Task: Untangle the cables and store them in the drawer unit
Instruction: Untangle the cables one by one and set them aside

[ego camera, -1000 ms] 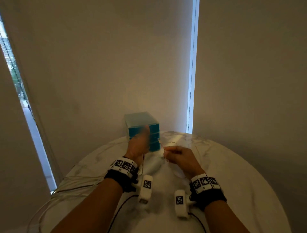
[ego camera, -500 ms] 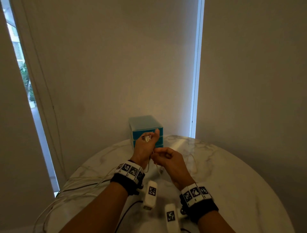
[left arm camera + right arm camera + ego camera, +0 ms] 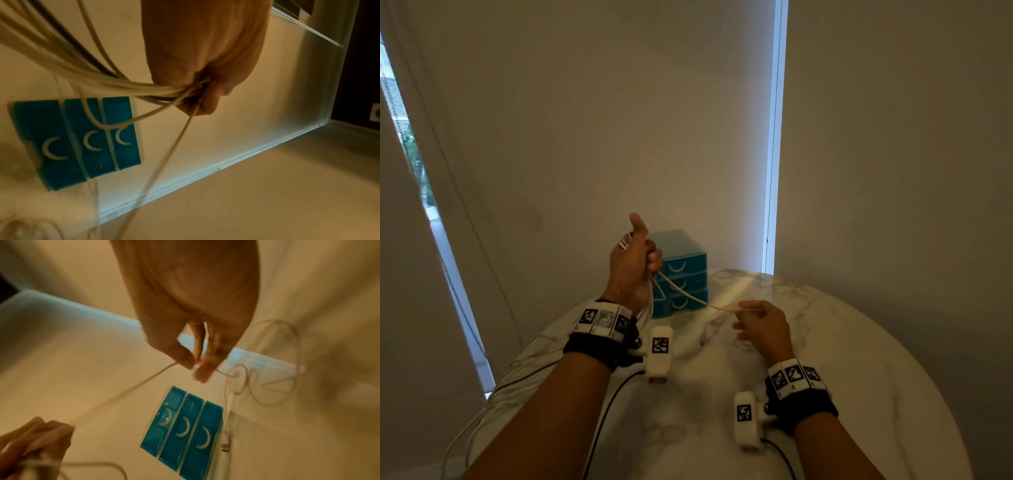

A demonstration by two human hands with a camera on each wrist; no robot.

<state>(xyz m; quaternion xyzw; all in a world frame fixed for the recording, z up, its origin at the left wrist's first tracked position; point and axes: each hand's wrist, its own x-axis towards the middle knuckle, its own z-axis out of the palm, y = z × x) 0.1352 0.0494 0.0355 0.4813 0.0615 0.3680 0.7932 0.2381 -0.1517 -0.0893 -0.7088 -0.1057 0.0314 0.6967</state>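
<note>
The left hand (image 3: 631, 270) is raised with thumb up, fist clenched around the bundled cables (image 3: 115, 84). The right hand (image 3: 760, 325), at its 4 o'clock, pinches one thin cream strand (image 3: 688, 296) stretched taut before the teal plastic drawer unit (image 3: 685, 274).

Left hand (image 3: 631, 265) raised above right, thumb pointing up, fingers curled into fist, gripping bundle of cables (image 3: 123, 84). Left forearm angled up from lower left, black strap and marker band on wrist. Right hand (image 3: 762, 325) lower and to right, back of hand up, thumb and fingertips (image 3: 202, 369) pinching single cable strand (image 3: 688, 296). Right forearm enters from lower right, same wrist gear. Hands well apart.
</note>
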